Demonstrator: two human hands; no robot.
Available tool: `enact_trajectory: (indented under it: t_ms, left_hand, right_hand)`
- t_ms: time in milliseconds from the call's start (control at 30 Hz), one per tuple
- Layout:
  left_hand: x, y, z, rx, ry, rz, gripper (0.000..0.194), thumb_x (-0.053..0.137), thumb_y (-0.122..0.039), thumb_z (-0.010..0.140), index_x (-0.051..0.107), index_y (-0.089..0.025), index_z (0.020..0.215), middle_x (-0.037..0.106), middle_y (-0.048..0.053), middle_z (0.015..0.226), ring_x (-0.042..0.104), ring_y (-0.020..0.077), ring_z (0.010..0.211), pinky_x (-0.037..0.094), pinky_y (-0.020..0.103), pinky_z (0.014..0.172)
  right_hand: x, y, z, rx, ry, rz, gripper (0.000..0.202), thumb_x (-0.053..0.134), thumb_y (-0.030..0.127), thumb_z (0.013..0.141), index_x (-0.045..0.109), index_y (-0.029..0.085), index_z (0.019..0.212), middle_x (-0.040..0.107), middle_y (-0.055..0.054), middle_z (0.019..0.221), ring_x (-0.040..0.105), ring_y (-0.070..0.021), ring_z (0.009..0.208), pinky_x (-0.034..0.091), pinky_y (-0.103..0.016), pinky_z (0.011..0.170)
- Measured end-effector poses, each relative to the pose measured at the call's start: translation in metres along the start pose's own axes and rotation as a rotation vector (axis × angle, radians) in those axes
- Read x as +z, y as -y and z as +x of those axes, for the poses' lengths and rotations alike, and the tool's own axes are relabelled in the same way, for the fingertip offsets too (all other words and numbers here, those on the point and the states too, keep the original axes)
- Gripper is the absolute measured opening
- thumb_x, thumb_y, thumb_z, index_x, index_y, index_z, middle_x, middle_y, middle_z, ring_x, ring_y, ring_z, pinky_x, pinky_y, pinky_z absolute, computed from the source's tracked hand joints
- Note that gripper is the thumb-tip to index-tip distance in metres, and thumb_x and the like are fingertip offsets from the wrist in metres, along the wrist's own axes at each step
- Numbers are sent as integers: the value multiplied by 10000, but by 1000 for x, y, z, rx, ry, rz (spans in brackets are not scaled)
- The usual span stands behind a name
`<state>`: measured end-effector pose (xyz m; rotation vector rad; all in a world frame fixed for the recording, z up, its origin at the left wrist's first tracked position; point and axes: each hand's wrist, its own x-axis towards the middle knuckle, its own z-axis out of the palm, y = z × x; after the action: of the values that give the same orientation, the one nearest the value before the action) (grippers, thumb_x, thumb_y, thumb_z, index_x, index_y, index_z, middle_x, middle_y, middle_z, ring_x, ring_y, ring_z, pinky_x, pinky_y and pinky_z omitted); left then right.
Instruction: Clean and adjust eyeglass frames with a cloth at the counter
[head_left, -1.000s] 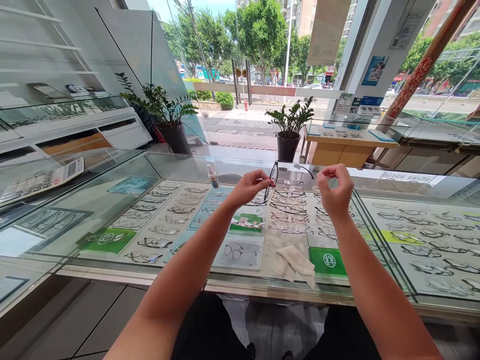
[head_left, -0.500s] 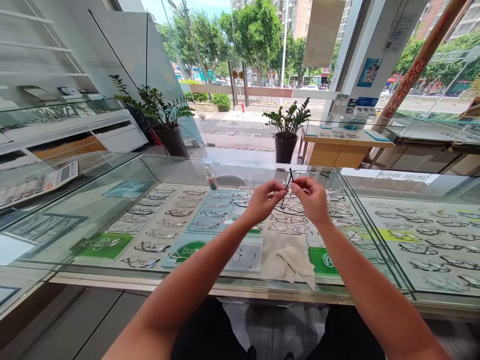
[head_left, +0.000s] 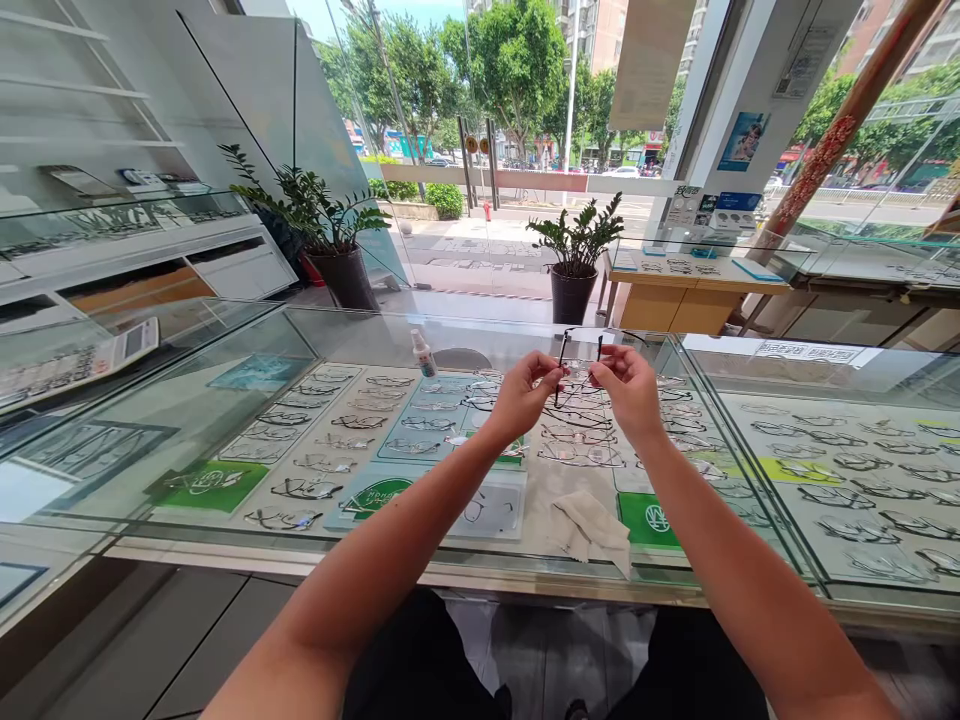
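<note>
A pair of dark thin-framed eyeglasses [head_left: 563,348] is held up above the glass counter, with its two temple arms apart and their dark tips pointing upward. My left hand [head_left: 527,397] pinches the left temple arm between thumb and fingers. On the other side, my right hand [head_left: 630,395] grips the right temple arm in the same way. The lenses are hard to make out against the frames behind them. Below my hands, a crumpled beige cloth [head_left: 589,530] lies on the glass near the front edge.
The glass display counter [head_left: 480,585] holds rows of eyeglass frames [head_left: 577,455] and green cards [head_left: 651,520]. A small white spray bottle [head_left: 422,353] stands beyond my left hand. A calculator [head_left: 131,345] sits at the left. Potted plants [head_left: 574,290] stand behind the counter.
My hands have moved slightly apart. The temple arms, close together and crossing before, are now spread with a gap between their tips.
</note>
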<state>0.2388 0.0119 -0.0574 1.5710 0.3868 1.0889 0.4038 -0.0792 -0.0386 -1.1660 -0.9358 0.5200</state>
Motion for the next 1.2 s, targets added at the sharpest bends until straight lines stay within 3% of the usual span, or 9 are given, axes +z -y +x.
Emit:
enact_trajectory:
  t_ms: [133,333,567,667,767,833,967,1067,1200]
  left_hand:
    - [-3,-1,2,-31,-37,-40,407,848,-532,884,624,-193,905,720,65,1009,699,198,976,644,379,853]
    - [-7,-5,7,-50,-219,-177,385,885,-479,859,628,-196,905,738,64,1031,720,214,1086,659,412,926]
    - [-15,-3,12,-65,-416,-240,328,845,-431,904,622,-191,913,721,81,1110,708,239,1177,661,445,952]
    - [-15,-1,13,-66,-344,-190,346,856,-442,886,618,-193,912,723,72,1072,710,220,1121,651,410,929]
    - [-11,-2,11,-20,-251,-110,367,858,-464,875,604,-201,902,713,61,1059,699,202,1067,637,383,911]
    - [-8,-4,8,-5,-203,-78,368,849,-477,878,607,-202,896,697,68,1117,688,206,1082,628,371,897]
    - [-1,-6,2,17,-95,-35,355,837,-486,884,637,-193,877,675,101,1234,668,232,1152,610,360,910]
    - [2,-7,-2,22,-26,-31,342,847,-480,878,665,-190,874,671,119,1302,661,263,1223,606,387,961]
    - [4,-10,-5,-16,24,-52,330,849,-478,886,687,-191,893,669,128,1364,666,283,1264,594,419,1015]
  right_hand:
    - [-4,-2,1,-71,-25,-47,575,748,293,826,556,257,1366,677,42,814,642,-184,740,572,-379,756]
    - [-7,-1,2,-47,-16,-209,267,695,324,830,750,223,1071,638,-4,879,606,-177,760,553,-388,757]
    - [-3,-8,3,137,-12,-149,407,727,427,792,734,185,1120,655,-10,852,652,-206,759,563,-430,797]
    - [-5,-5,0,20,-72,-269,340,718,397,821,747,203,1099,678,-61,990,644,-240,884,551,-467,875]
    - [-7,3,-4,-282,-160,-477,267,696,353,886,739,225,1116,671,-104,1150,629,-284,1062,532,-497,964]
    - [-5,7,-8,-397,-87,-498,274,693,339,923,716,238,1176,679,-112,1188,645,-293,1109,548,-489,965]
    - [5,4,-17,-410,225,-483,381,739,373,950,679,261,1310,690,-129,1332,656,-312,1257,551,-509,1070]
    - [12,-2,-20,-389,286,-497,351,743,432,967,698,254,1267,720,-135,1326,660,-333,1276,521,-534,1122]
    - [14,-2,-22,-360,321,-461,230,680,430,1012,723,251,1150,773,-113,1198,698,-321,1152,546,-504,1033]
